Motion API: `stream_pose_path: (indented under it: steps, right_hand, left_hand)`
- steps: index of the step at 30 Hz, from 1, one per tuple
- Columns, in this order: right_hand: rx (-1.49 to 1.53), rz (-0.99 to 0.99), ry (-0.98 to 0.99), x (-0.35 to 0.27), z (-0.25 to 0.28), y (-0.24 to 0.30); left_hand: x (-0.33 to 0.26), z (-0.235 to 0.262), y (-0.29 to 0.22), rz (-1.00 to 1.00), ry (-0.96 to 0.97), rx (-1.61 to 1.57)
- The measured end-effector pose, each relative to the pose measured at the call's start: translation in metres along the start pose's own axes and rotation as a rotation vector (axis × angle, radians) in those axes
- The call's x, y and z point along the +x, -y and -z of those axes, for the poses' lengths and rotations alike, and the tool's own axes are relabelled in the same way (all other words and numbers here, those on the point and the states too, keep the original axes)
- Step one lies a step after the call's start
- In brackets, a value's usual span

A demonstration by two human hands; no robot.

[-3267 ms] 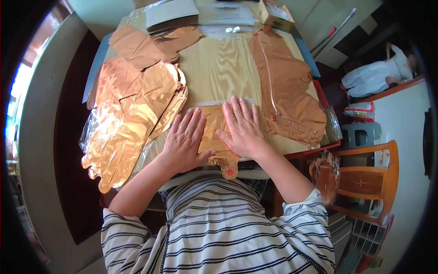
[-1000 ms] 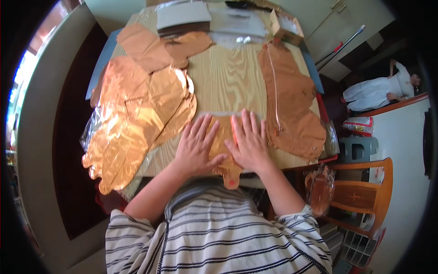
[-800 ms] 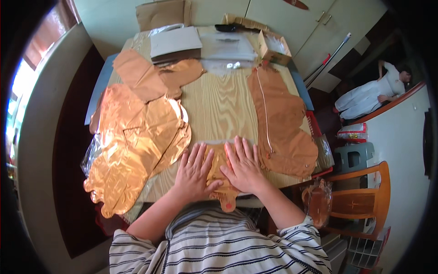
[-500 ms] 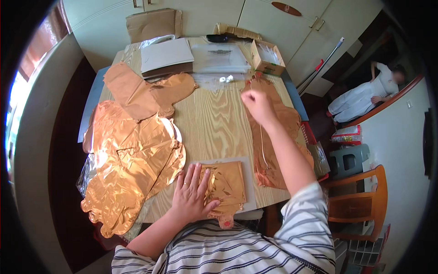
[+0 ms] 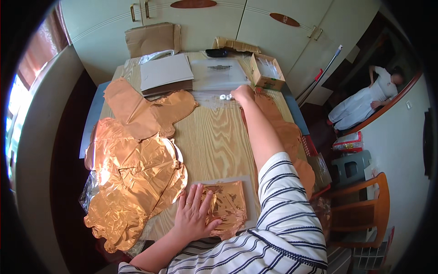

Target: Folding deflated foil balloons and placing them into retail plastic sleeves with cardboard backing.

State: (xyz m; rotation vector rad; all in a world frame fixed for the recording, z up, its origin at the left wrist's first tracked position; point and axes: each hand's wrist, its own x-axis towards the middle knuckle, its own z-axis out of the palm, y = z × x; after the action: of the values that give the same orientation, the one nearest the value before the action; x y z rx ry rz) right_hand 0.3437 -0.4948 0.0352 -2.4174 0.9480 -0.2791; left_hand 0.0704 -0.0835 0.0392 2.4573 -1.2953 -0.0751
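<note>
1. My left hand [image 5: 194, 218] lay flat, fingers spread, pressing the folded copper foil balloon [image 5: 226, 206] at the table's near edge.
2. My right hand [image 5: 242, 93] reached far across, touching small white rings [image 5: 225, 97]; its grip I couldn't tell.

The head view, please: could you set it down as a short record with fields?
Left hand: the left hand lies flat on a folded copper foil balloon.
Right hand: the right hand is stretched far across, beside two small white rolls.
Table: wooden table.
Left of table: pile of flat copper foil balloons.
Far end: open cardboard box.
</note>
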Motion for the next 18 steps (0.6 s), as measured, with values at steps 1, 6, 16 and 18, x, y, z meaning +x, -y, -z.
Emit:
stream_pose_path:
  steps: [1,6,16,18]
  right_hand:
    - [0.023,-0.014,-0.036,0.003,0.007,-0.006]
    - [0.48,-0.013,-0.04,-0.019,0.04,-0.038]
    - [0.339,0.646,0.376,-0.351,0.097,-0.054]
    - [0.234,0.754,0.211,-0.371,0.077,-0.067]
  left_hand:
    - [0.002,0.0,-0.001,-0.013,0.004,0.002]
    - [0.001,-0.002,-0.004,-0.033,-0.015,-0.002]
    - [-0.007,-0.013,0.003,-0.037,-0.062,0.023]
    - [-0.006,-0.014,0.003,-0.059,-0.077,0.035]
